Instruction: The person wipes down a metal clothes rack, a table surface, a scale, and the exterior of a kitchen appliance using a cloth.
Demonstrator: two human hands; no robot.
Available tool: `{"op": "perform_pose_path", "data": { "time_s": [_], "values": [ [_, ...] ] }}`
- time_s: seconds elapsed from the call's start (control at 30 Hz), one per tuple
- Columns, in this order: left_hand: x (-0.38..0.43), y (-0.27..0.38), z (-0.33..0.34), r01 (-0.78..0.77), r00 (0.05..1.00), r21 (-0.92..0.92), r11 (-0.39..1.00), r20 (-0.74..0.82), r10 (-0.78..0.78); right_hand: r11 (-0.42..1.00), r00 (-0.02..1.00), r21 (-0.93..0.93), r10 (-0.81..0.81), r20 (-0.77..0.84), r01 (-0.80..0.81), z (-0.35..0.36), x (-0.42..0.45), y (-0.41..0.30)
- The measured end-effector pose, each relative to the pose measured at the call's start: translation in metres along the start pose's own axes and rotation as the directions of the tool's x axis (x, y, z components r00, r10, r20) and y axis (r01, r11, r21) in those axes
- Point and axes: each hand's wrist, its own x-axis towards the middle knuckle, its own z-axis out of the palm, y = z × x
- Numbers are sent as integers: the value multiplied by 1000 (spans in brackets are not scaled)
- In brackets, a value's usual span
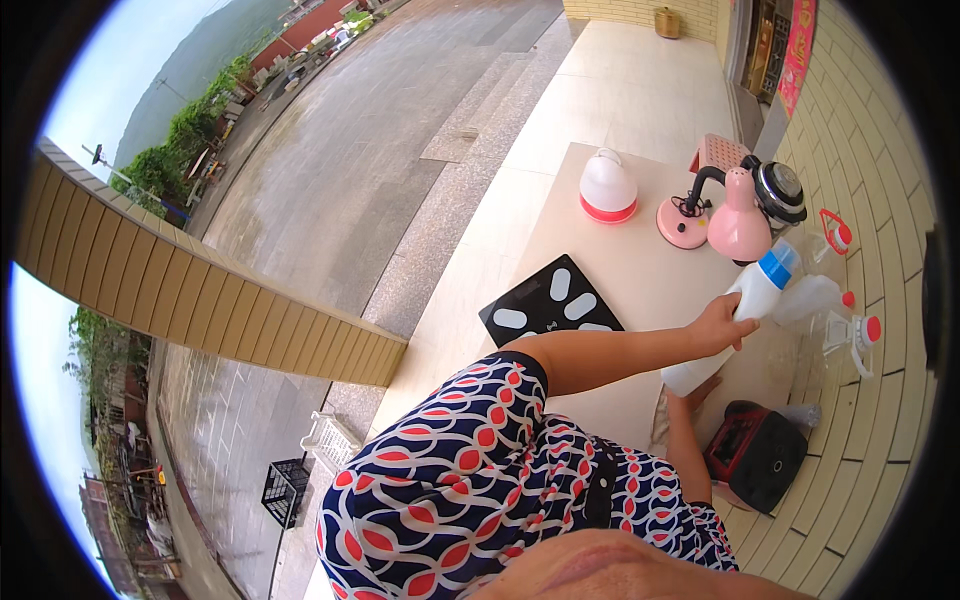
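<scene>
A white plastic bottle (752, 289) with a blue collar and clear cap slants over the table (652, 277). Around its middle my left hand (724, 324) is closed, with the arm stretched across in front of me. My right hand (702, 393) is by the bottle's base and partly hidden behind it. Whether that hand grips the base or only touches it, I cannot tell. To the left of the bottle lies a black bathroom scale (551, 296) with pale oval pads, partly covered by my left forearm.
A white-and-red domed container (608, 187), a pink desk lamp (739, 225) and a metal-lidded pot (780, 187) stand at the far side. Clear jugs (840, 330) with red caps line the brick wall (862, 150). A black-and-red appliance (757, 454) sits near my right forearm.
</scene>
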Motion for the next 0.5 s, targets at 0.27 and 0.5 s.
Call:
{"op": "perform_pose_path", "data": {
  "time_s": [0.27, 0.5],
  "values": [
    [-209, 88, -176, 76, 904, 169, 983, -429, 4, 817, 967, 555, 15, 253, -158, -15, 32, 11],
    [-352, 111, -257, -43, 622, 45, 998, -781, 62, 252, 815, 949, -498, 296, -191, -129, -32, -275]
  ]
}}
